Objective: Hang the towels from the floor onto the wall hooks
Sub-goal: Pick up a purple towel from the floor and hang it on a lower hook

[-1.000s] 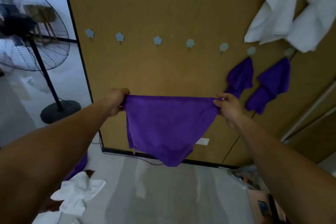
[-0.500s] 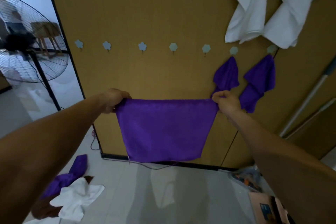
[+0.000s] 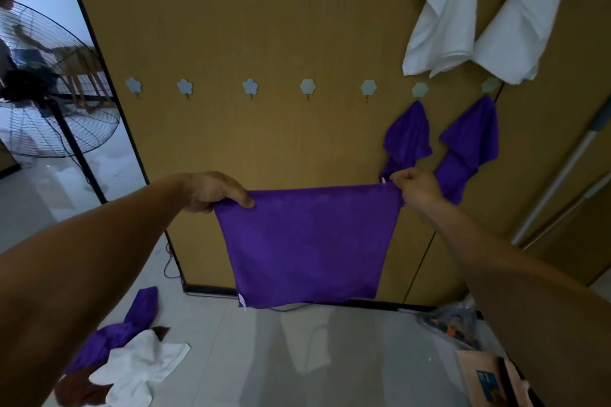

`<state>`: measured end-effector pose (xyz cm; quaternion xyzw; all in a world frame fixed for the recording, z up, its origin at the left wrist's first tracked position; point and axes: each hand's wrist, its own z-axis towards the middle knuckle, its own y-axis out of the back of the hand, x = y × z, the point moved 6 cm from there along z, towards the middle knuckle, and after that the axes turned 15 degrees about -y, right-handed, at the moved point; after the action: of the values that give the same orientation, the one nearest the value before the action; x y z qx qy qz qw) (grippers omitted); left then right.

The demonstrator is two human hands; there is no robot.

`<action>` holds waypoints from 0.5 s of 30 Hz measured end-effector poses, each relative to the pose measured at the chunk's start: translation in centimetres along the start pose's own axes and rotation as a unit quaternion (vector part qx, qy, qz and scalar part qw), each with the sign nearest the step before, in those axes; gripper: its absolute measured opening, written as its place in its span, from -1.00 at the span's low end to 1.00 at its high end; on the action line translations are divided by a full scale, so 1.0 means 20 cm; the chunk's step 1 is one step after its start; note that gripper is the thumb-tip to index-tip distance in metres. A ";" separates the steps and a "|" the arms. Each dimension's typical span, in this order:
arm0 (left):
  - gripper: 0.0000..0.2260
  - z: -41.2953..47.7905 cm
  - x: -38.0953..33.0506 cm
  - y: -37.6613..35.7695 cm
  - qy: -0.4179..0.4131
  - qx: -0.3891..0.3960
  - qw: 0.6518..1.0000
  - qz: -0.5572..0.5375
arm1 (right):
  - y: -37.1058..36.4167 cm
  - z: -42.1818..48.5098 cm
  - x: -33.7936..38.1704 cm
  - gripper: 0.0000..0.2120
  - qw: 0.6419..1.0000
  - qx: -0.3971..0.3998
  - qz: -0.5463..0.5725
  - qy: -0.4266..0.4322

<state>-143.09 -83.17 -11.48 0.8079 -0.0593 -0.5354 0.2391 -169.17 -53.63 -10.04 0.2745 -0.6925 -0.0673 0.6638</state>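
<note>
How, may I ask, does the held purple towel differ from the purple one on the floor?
The held towel hangs spread flat; the floor towel lies crumpled. The held towel is gripped by the left hand and right hand; the floor towel by neither. Both are purple.

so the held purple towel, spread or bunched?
Spread. The purple towel hangs flat, its top edge taut between left hand and right hand, each gripping a corner.

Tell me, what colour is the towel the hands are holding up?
Purple. The towel, stretched between both hands, shows best in the head view.
</note>
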 end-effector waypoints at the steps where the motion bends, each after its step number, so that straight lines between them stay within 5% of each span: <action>1: -0.58 0.01 -0.01 0.01 0.002 -0.003 1.000 0.021 | 0.00 0.00 0.00 -0.81 1.000 0.001 -0.012 0.005; 8: -0.74 0.06 -0.03 0.03 -0.009 -0.022 0.994 0.111 | -0.03 0.00 -0.01 -0.68 0.991 0.039 -0.127 0.024; 15: -0.91 0.12 -0.03 0.09 -0.054 -0.059 0.982 0.171 | -0.03 -0.03 0.00 -0.55 0.990 0.069 -0.123 0.024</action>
<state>-145.24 -85.25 -10.94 0.7401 -0.1773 -0.5321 0.3711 -168.39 -53.85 -10.24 0.4046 -0.6399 -0.0937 0.6466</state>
